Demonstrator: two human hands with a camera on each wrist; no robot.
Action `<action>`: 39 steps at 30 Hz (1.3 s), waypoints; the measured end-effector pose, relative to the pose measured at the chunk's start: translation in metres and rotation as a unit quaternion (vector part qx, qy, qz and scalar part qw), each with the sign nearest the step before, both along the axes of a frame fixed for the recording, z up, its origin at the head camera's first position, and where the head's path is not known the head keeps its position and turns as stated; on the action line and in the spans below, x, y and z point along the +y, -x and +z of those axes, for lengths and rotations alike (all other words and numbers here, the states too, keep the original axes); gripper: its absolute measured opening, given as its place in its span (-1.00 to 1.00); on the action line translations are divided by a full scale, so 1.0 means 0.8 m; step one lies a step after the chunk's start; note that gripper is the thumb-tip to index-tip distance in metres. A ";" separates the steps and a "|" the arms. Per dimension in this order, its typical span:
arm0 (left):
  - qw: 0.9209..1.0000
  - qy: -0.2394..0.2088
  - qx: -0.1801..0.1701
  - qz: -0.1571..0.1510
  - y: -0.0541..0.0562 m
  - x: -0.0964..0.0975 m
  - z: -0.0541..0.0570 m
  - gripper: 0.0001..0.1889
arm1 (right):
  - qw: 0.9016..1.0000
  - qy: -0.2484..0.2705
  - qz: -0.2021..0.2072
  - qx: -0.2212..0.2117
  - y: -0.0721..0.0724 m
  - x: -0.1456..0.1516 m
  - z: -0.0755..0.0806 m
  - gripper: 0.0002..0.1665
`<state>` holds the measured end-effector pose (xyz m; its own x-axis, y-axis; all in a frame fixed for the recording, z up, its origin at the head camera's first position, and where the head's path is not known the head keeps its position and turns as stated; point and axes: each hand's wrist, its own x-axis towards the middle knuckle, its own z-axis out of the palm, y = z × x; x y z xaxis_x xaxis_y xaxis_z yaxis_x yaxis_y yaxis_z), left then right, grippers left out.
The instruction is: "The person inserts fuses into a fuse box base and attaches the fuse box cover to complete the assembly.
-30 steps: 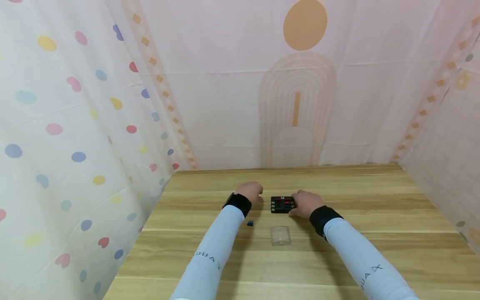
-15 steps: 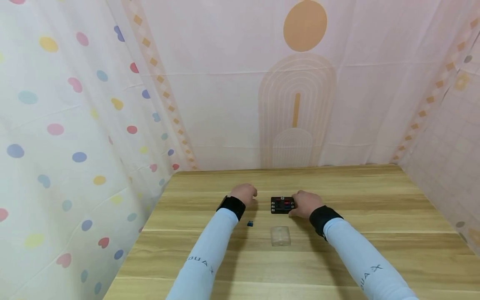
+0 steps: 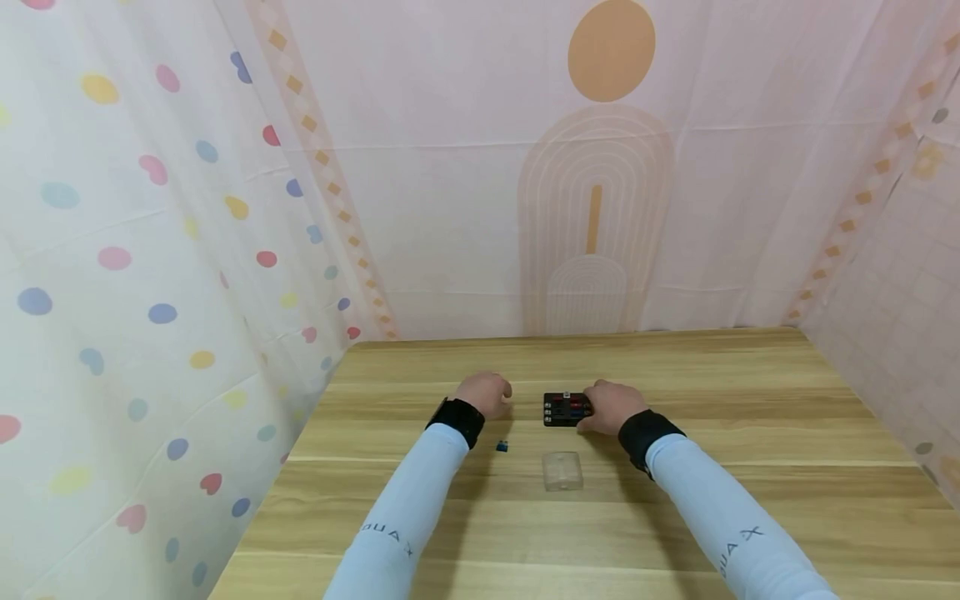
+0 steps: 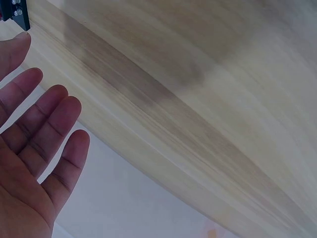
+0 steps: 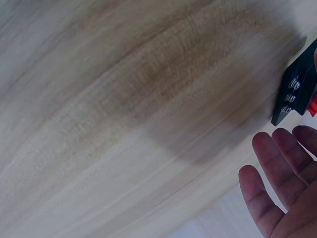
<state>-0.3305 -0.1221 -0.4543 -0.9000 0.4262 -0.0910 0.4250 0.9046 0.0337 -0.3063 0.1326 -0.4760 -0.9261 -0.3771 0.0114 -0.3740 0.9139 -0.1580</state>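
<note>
A black fuse block (image 3: pixel 567 409) with screw terminals and red and blue parts lies on the table. My right hand (image 3: pixel 611 407) holds it at its right end, thumb on the near side. In the right wrist view the fuse block (image 5: pixel 295 89) shows at the right border, above the fingertips. My left hand (image 3: pixel 483 395) hovers left of the block, apart from it. The left wrist view shows this hand (image 4: pixel 37 144) with loosely extended fingers and nothing held. Near its wrist lie small blue pieces, probably blade fuses (image 3: pixel 502 446). A clear plastic cover (image 3: pixel 562 471) lies in front of the block.
The wood-grain table (image 3: pixel 675 533) ends at the back against a pale patterned curtain (image 3: pixel 450 208). A dotted curtain (image 3: pixel 150 375) hangs along the left side, and another pale one (image 3: pixel 892 333) along the right.
My left hand has moved left and slightly toward me, away from the fuse block. The right hand keeps its hold, and the block, cover and blue pieces stay in place.
</note>
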 end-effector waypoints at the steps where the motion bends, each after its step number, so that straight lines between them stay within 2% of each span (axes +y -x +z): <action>1: 1.000 0.000 0.000 0.000 -0.001 -0.001 0.000 -0.76 | 1.000 0.000 0.001 0.000 0.000 -0.001 0.000 -0.26; 7: 1.000 -0.003 0.006 -0.003 -0.003 -0.004 -0.002 -0.75 | 1.000 -0.001 0.004 0.005 0.000 -0.002 -0.001 -0.26; 11: 1.000 -0.006 -0.003 -0.006 -0.005 -0.007 -0.002 -0.73 | 1.000 0.002 0.001 0.006 0.002 -0.001 -0.002 -0.27; 24: 1.000 -0.018 -0.010 -0.006 -0.027 -0.012 -0.003 -0.73 | 1.000 0.008 -0.003 0.002 0.003 0.000 -0.003 -0.30; 35: 0.999 -0.016 -0.028 -0.004 -0.036 -0.017 -0.004 -0.74 | 1.000 0.007 0.001 0.004 0.004 0.000 -0.003 -0.35; 39: 0.999 -0.032 -0.034 -0.005 -0.039 -0.020 -0.012 -0.74 | 1.000 0.006 0.001 0.002 0.003 -0.001 -0.001 -0.36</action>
